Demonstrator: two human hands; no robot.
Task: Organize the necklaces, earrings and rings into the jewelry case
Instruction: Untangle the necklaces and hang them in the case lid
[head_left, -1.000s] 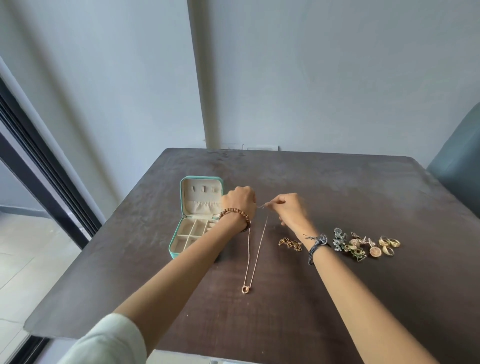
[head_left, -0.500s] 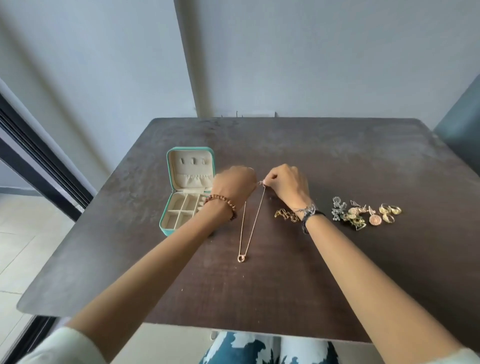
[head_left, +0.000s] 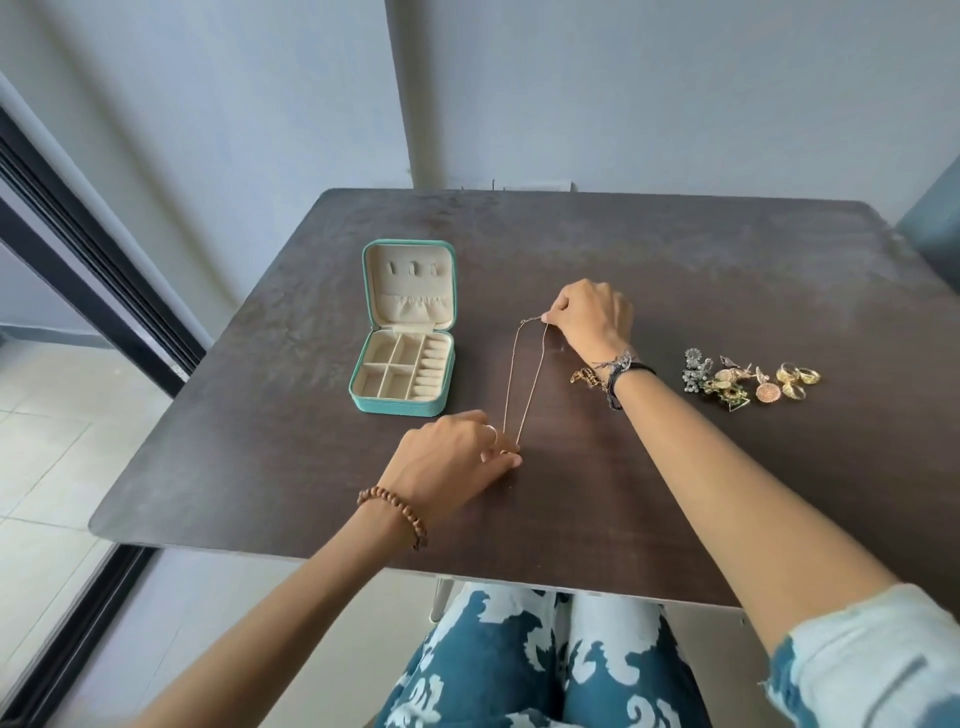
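Note:
A thin gold necklace (head_left: 523, 384) lies stretched out on the dark table (head_left: 675, 270). My right hand (head_left: 592, 317) pinches its clasp end at the far side. My left hand (head_left: 452, 457) pinches its pendant end near the front, and the pendant is hidden under the fingers. The teal jewelry case (head_left: 402, 332) stands open to the left of the chain, its lid upright and its beige compartments showing nothing inside. A second gold chain (head_left: 586, 376) lies bunched beside my right wrist. Earrings and rings (head_left: 748, 382) lie in a row to the right.
A wall runs along the table's far edge. A dark window frame (head_left: 78, 249) stands at the left and a teal chair (head_left: 935, 218) at the right. My patterned trousers show below the table's front edge.
My left hand left the clasp end and moved down the chain to the pendant end near the front. My right hand kept its pinch on the clasp. The camera tilted down.

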